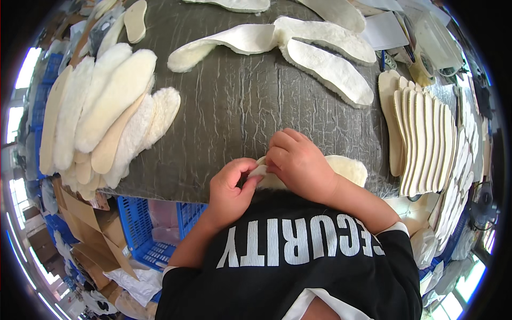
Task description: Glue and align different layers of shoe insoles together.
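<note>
Fleecy cream insole [349, 169] between hands

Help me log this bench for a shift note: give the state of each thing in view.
Left hand: pinching the insole's end.
Right hand: pressing down on the insole.
Fleece insole: flat at the table's near edge, partly covered.
Fleece pile: stacked, overlapping, at left.
Thin insoles: fanned in a row at right.
Blue crate: under the table.

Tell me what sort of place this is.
Probably a footwear workshop making fleece insoles. Stacks of fleecy insoles and a fanned row of flat insoles lie on the grey worktable; the left hand and right hand hold another fleecy insole.
</note>
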The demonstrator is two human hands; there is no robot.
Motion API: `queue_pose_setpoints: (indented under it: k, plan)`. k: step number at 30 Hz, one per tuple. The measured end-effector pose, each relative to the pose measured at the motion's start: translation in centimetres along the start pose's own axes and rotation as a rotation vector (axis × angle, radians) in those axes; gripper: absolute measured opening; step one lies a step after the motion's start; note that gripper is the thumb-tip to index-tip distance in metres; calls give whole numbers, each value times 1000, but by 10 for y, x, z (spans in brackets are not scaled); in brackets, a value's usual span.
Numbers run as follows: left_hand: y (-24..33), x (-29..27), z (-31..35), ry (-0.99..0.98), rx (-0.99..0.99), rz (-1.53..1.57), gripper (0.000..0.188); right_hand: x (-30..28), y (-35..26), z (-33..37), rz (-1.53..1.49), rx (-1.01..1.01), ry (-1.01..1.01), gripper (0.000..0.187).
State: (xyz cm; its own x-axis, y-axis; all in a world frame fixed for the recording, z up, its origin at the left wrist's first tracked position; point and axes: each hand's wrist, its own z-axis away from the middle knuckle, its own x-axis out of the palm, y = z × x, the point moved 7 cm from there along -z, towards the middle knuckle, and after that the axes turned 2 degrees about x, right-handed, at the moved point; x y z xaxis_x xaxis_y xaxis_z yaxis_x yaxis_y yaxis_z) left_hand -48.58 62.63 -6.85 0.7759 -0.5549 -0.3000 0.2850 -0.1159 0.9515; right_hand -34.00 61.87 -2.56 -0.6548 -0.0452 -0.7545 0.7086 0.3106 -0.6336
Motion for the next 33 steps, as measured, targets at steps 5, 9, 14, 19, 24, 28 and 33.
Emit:
queue_pose_setpoints:
  k: [5,9,14,19,24,28,33]
  plan:
    - [16,-6,-9,42,59,-70,24,5,-2,6,30,-165,47,12]
    - [28,1,-13,8,161,-245,24,9,0,16,-52,-269,157,19]
    - [30,-1,-10,87,234,-227,16,18,9,19,-125,-126,132,17]
    - [34,1,-19,138,248,-180,7,21,11,20,-125,-100,148,17]
    - [20,4,-17,176,154,-61,5,20,13,21,-179,-49,202,22]
    - [11,0,-18,138,88,-8,3,15,23,13,-344,52,93,19]
    - [39,-4,-28,205,370,-216,15,8,52,2,-722,477,-192,20]
